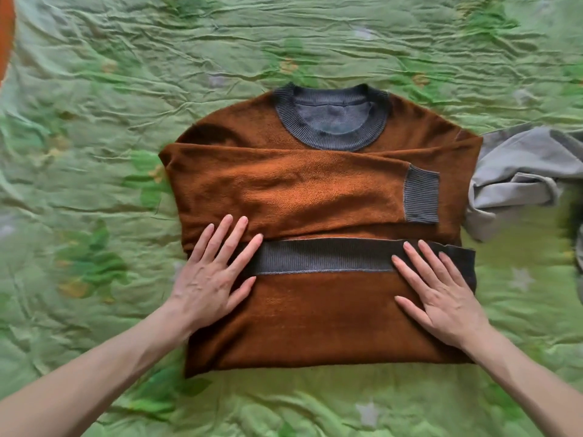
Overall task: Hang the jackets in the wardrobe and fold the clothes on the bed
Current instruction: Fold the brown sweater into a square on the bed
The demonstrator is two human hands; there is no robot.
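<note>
Both hands are lying flat with straight, spread fingers, pressing down on the folded-up lower part of a rust-brown sweater [315,190]. The left hand [214,272] is resting on the left end of the fold, its fingertips reaching over the grey ribbed hem band [325,258] onto the sleeve above it. The right hand [438,291] is resting on the right end, its fingers crossing the same band. Neither hand is pinching or curling round the cloth.

The sweater is lying front-up in the middle of the bed, on a crumpled green bedspread [94,137] printed with darker green and yellowish patches. Its bottom portion is turned up so the hem band is running across the garment as a grey stripe between the two hands. One sleeve is folded across the chest from left to right, ending in a grey ribbed cuff [421,197] near the right edge. At the top, the round grey ribbed collar [331,121] is showing a grey inner lining.

Just beside the sweater's right shoulder, a crumpled light grey garment [520,175] is lying on the bedspread. An orange-brown shape [5,33] is showing at the upper left edge.
</note>
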